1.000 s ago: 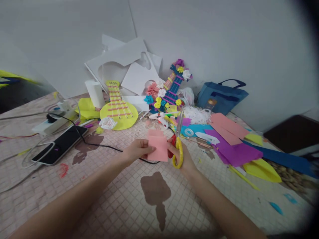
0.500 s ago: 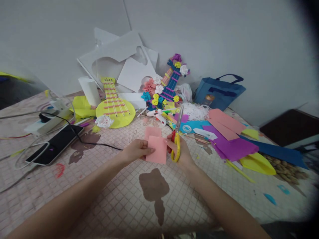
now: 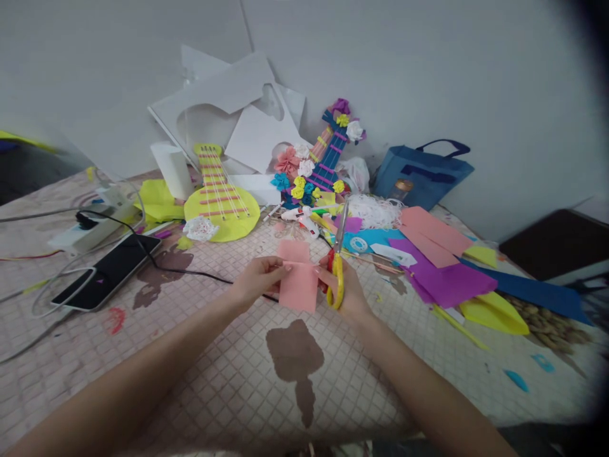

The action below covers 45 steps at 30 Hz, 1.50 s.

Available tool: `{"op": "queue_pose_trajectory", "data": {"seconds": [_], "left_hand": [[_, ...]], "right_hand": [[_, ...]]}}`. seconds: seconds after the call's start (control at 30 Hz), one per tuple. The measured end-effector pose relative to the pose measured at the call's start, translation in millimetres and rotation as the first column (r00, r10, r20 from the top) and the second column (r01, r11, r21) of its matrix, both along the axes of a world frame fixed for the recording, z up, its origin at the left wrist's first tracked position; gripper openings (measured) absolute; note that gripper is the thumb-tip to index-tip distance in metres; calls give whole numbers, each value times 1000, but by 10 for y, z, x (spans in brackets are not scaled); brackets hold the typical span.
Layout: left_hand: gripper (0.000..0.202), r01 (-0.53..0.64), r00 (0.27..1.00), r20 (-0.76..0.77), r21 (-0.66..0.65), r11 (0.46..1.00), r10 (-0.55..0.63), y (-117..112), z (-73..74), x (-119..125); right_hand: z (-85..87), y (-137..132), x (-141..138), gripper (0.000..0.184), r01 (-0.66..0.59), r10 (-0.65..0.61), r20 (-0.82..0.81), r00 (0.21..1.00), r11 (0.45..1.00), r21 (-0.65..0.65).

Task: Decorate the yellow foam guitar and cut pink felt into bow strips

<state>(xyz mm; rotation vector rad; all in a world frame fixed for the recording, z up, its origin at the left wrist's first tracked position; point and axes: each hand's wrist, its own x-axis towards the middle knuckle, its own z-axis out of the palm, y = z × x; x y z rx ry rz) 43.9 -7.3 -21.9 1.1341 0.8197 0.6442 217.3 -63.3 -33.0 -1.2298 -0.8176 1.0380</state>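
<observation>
Between my two hands is a piece of pink paper (image 3: pixel 298 291), with a crease or overlapping edge running across it at finger height. My left hand (image 3: pixel 261 277) pinches its left side, thumb on top. At the right edge, my right hand (image 3: pixel 346 287) grips the paper between thumb and finger. That same hand also carries scissors (image 3: pixel 339 260) with yellow and red handles, their blades pointing up and away from me. The paper is held above the tiled-pattern tabletop (image 3: pixel 228 368).
A yellow paper guitar (image 3: pixel 223 209) and a blue one (image 3: pixel 328 162) with paper flowers lean at the back. A glue gun (image 3: pixel 302 217) lies ahead. Coloured sheets (image 3: pixel 442 279) spread right, near a blue bag (image 3: pixel 419 174). A phone (image 3: pixel 107 270) and cables lie left.
My left thumb has moved up from the middle of the pink paper to the crease line near its upper part. The right hand and scissors stay nearly in place.
</observation>
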Motion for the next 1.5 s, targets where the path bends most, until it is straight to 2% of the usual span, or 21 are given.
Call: {"op": "queue_pose_trajectory", "data": {"seconds": [0.1,0.3,0.53,0.6,0.77,0.87,1.0,1.17,1.3,1.4,1.5], "left_hand": [[31,-73,997,2,23,997,73,0,13,-6],[28,-70,997,-12,-30,997,70,16,12,-24],[30,-144,990,-11,-71,987,144,98,0,-50],[32,-122,993,-11,-90,988,121,102,-1,-49],[33,65,997,-31,-132,989,-69,61,-15,-37],[29,18,999,-41,-132,991,-24,59,-18,-35],[30,-61,997,33,-169,984,68,90,8,-34],[29,16,995,98,-337,941,18,43,32,5],[23,17,995,94,-432,902,27,-11,-32,51],[24,-2,994,103,-397,918,46,12,-97,53],[25,-63,988,119,-268,961,98,70,-111,24]], "right_hand": [[-13,-6,-13,38,-19,19,-4,1000,1000,2],[22,-18,-27,40,-43,43,-22,999,999,-23],[-1,-39,-61,40,-117,119,18,993,991,-60],[-14,-39,-59,39,-115,116,-2,993,992,-54],[-20,-20,-36,39,-104,102,-44,994,993,-54],[-16,-16,-36,41,-88,83,-63,995,994,-71],[-19,-27,-42,40,-80,77,-51,996,995,-55],[-21,-29,-43,38,-66,65,-46,997,997,-38],[-14,-23,-49,43,-47,45,-62,997,998,-29],[5,-32,-55,44,-47,46,-51,998,998,-28],[30,-52,-70,41,-85,85,4,996,996,-21]]}}
